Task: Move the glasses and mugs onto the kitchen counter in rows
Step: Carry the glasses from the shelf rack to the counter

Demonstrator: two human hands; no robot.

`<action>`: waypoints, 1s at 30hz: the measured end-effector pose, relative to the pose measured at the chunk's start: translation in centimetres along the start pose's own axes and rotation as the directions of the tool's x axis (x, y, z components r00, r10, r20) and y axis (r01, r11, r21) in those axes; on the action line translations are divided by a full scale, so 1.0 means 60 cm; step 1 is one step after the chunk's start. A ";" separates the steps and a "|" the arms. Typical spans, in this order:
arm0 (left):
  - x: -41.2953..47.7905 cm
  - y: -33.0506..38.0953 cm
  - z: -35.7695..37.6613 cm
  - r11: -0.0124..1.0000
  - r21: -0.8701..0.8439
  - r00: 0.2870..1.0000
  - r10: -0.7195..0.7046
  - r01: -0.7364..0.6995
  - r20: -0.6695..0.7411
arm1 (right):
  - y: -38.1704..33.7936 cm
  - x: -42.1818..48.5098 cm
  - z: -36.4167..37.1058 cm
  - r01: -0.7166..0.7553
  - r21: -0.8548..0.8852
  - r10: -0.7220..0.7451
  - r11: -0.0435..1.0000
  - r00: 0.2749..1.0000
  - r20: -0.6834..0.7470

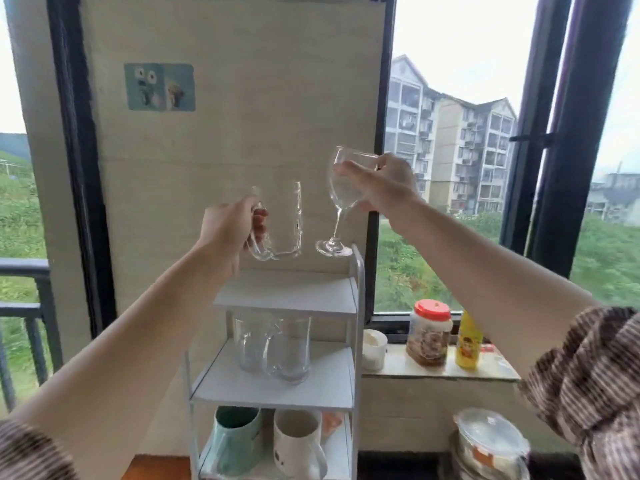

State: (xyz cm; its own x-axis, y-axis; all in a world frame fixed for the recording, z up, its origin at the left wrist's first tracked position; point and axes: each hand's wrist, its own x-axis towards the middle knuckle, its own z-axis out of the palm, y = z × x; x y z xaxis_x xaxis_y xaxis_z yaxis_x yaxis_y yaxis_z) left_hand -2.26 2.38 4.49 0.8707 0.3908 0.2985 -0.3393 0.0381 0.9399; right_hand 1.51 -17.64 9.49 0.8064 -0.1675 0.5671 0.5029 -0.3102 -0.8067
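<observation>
Left hand [230, 226] gripping glass mug [282, 221] handle, right hand [382, 183] clasping wine glass [341, 199] bowl

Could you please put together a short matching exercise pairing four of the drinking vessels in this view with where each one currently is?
Things:
1. glass mug
2. wine glass
3. green mug
4. two clear mugs

Places:
A. on the rack's middle shelf
B. held by its bowl in the right hand
C. on the rack's bottom shelf, beside a white mug
D. held by its handle in the left hand

Pairs: 1-D, 2-B, 3-C, 4-A
</observation>
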 end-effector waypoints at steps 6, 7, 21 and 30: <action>-0.104 0.013 0.104 0.999 0.040 0.967 -0.007 -0.004 0.255 | 0.013 -0.079 -0.209 -0.037 -0.040 0.035 0.999 0.998 -0.049; -0.129 0.010 0.127 0.999 0.047 0.949 -0.022 0.008 0.315 | 0.018 -0.096 -0.249 -0.046 -0.052 0.043 0.998 0.997 -0.067; -0.688 -0.088 0.529 0.950 0.216 0.550 -0.308 0.227 0.777 | 0.119 -0.515 -0.850 -0.377 -0.244 0.253 0.894 0.871 -0.422; -1.100 -0.096 0.767 0.930 0.289 0.132 -0.324 0.227 0.937 | 0.098 -0.834 -1.196 -0.645 -0.278 0.271 0.712 0.617 -0.738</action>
State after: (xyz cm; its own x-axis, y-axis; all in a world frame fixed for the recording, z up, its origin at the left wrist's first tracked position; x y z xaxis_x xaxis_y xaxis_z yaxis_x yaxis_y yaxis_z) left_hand -41.38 -65.99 -13.00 0.5583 -0.8224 -0.1097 -0.0147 -0.1420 0.9898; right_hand -58.25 -78.26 -11.72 0.4047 -0.8785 0.2539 -0.2484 -0.3728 -0.8940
